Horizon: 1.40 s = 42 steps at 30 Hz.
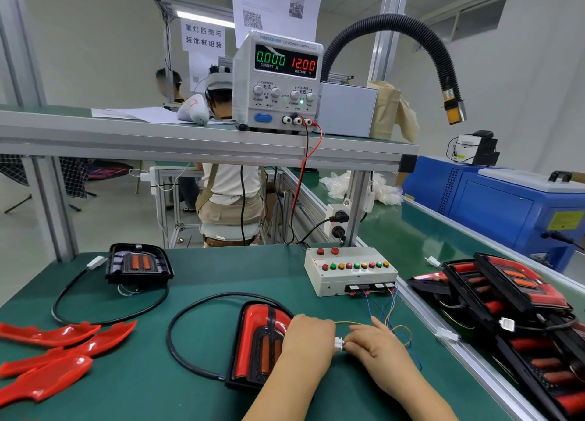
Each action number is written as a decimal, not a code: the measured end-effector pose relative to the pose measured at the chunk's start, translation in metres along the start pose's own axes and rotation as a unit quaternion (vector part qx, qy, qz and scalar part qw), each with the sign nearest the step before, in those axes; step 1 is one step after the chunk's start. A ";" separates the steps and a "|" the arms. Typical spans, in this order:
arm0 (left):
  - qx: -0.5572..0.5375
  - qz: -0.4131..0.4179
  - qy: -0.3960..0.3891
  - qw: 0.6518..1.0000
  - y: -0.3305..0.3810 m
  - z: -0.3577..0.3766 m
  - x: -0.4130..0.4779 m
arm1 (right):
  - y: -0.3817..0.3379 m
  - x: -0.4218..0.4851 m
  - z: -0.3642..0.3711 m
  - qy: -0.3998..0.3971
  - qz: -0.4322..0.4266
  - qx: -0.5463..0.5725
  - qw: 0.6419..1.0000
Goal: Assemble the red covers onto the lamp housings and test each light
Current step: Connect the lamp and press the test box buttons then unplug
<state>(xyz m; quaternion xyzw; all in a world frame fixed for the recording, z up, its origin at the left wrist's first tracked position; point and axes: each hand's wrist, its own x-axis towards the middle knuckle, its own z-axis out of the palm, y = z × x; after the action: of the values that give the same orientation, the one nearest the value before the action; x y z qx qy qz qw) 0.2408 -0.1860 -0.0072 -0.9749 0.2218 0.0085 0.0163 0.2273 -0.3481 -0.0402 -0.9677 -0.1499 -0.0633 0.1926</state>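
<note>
A lamp housing with a red cover fitted (258, 346) lies on the green mat in front of me, its black cable looping to the left. My left hand (308, 336) rests over the lamp's right side and pinches a white connector (338, 344). My right hand (376, 341) pinches the same connector from the right, where thin coloured wires run up to the white test box (348, 273). A bare black housing without a cover (139, 264) sits at the back left. Loose red covers (60, 354) lie at the near left.
The power supply (277, 81) on the upper shelf reads 0.000 A and 12.00 V. Several finished lamps (519, 309) are stacked on the conveyor at the right, beyond an aluminium rail. A black hose with a yellow nozzle (454, 110) hangs overhead. A person sits behind the bench.
</note>
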 end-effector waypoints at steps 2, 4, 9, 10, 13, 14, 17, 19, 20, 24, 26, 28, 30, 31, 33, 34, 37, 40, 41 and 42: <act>-0.005 0.003 -0.001 1.000 0.000 0.000 0.001 | -0.001 0.000 -0.001 0.002 0.004 0.016 1.000; -0.008 0.003 -0.005 1.000 -0.001 0.000 0.001 | -0.003 0.000 -0.002 0.007 0.012 0.026 1.000; 0.001 0.002 -0.017 1.000 -0.001 -0.002 0.004 | -0.006 -0.001 -0.004 0.000 0.018 0.036 0.999; 0.001 0.002 -0.018 1.000 -0.001 -0.002 0.005 | -0.006 -0.001 -0.005 -0.003 0.018 0.038 0.999; -0.004 0.000 -0.018 1.000 -0.001 -0.001 0.009 | -0.008 -0.002 -0.006 -0.005 0.019 0.046 0.999; -0.005 -0.001 -0.018 1.000 -0.001 -0.001 0.009 | -0.008 -0.002 -0.007 -0.004 0.020 0.049 0.999; -0.011 -0.003 -0.019 1.000 -0.001 0.001 0.010 | -0.009 -0.003 -0.008 -0.007 0.021 0.049 0.999; -0.014 -0.005 -0.017 1.000 -0.002 0.002 0.010 | -0.009 -0.003 -0.008 -0.010 0.021 0.045 0.999; -0.015 -0.005 -0.018 1.000 -0.002 0.002 0.010 | -0.009 -0.003 -0.008 -0.012 0.020 0.043 0.999; -0.016 0.001 -0.013 1.000 0.000 0.001 0.009 | -0.010 -0.002 -0.008 -0.023 0.017 0.035 0.999; -0.018 0.001 -0.016 1.000 0.000 0.000 0.008 | -0.009 -0.003 -0.009 -0.020 0.024 0.042 0.999; -0.017 0.002 -0.019 1.000 0.000 -0.002 0.007 | -0.009 -0.003 -0.008 -0.019 0.034 0.051 0.998; -0.015 0.005 -0.018 1.000 0.001 -0.004 0.005 | -0.010 -0.004 -0.009 -0.021 0.043 0.061 0.997; -0.015 0.007 -0.015 1.000 0.001 -0.004 0.003 | -0.010 -0.005 -0.009 -0.021 0.050 0.066 0.996; -0.012 0.004 -0.007 1.000 0.000 -0.005 0.001 | -0.007 -0.008 -0.012 -0.018 0.071 0.077 0.994; -0.008 -0.001 -0.004 1.000 -0.002 -0.006 0.000 | -0.005 -0.009 -0.014 -0.012 0.085 0.083 0.993; -0.010 -0.008 -0.003 1.000 -0.011 -0.010 -0.003 | 0.000 -0.008 -0.016 0.000 0.117 0.085 0.989; -0.019 -0.009 -0.001 1.000 -0.014 -0.012 -0.008 | 0.002 -0.003 -0.009 0.017 0.130 0.056 0.990; -0.020 -0.007 0.001 1.000 -0.013 -0.013 -0.010 | 0.003 -0.001 -0.007 0.031 0.141 0.033 0.989; -0.020 -0.003 0.002 1.000 -0.012 -0.013 -0.013 | 0.005 0.000 -0.007 0.051 0.155 0.003 0.987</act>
<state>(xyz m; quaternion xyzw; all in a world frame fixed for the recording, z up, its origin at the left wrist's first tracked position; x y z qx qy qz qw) 0.2341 -0.1702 0.0060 -0.9757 0.2189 0.0110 -0.0037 0.2282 -0.3551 -0.0356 -0.9741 0.0121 -0.0814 0.2105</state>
